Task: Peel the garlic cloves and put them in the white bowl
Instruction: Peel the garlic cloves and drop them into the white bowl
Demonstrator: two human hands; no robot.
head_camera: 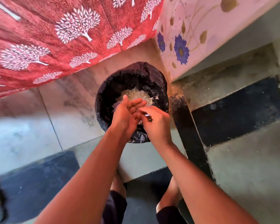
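I look down into a bin lined with a black plastic bag (158, 88), and a heap of pale garlic peels (136, 94) lies inside it. My left hand (128, 112) is held over the bin with its fingers straight and its palm turned right. My right hand (155, 125) is pressed against that palm with its fingers bent. A small dark and silver thing (148, 117) shows at its fingers; I cannot tell what it is or whether it is held. A few pale scraps sit between the hands. No white bowl and no cloves are in view.
A red cloth with white tree prints (55, 42) hangs at the upper left. A pink flowered wall (192, 34) stands behind the bin on the right, and beside it is a grey and black step (233, 110). My legs show below on a tiled floor (31, 130).
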